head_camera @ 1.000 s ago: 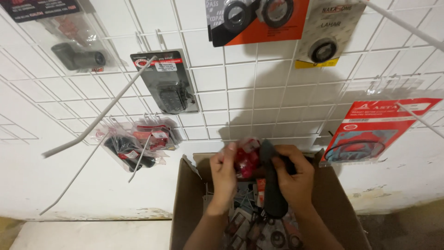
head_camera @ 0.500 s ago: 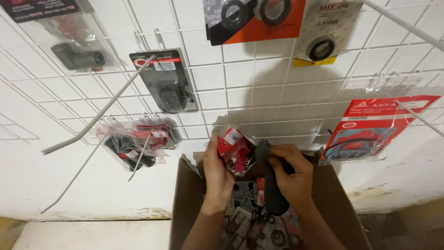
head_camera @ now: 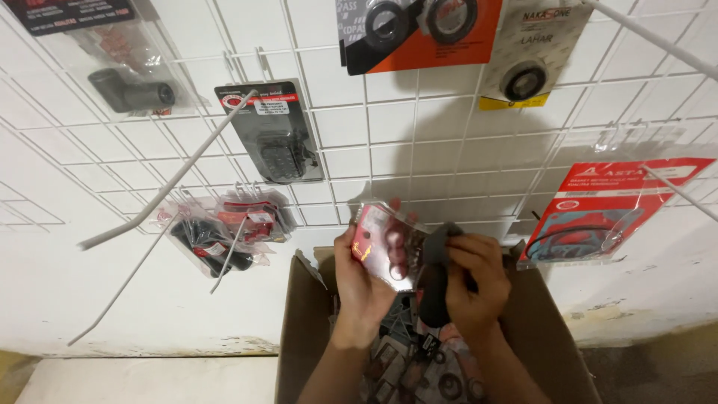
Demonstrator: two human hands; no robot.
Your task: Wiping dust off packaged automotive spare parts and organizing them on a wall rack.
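Left hand (head_camera: 362, 280) and right hand (head_camera: 470, 286) raised together, fingers curled.

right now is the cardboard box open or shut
Open. The cardboard box has its flaps folded outward, and small packets show inside it, below the left hand and right hand.

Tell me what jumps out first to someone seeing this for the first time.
Two hands meet at centre over an open cardboard box: the left hand holds up a clear packet with a red card, the right hand holds a black rubber part. Behind them a white wire grid carries hanging packs, the brightest an orange card at top and a red pack at right.
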